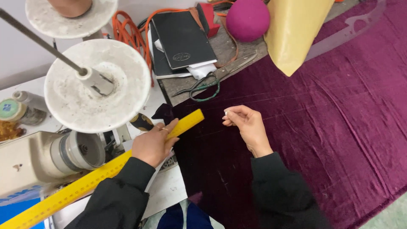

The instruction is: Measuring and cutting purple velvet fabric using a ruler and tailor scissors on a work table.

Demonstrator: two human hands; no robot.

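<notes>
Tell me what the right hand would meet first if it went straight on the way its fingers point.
The right hand, pinching a small white piece, points left. First in that line looks to be the yellow ruler tip held by the left hand, though depth is unclear.

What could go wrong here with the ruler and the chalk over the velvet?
The long yellow ruler is held by the left hand near one end only, so its free length could swing into the sewing machine or slip off line. The right hand pinches a small white piece lightly; it might drop. The purple velvet lies creased, so marks may come out crooked.
</notes>
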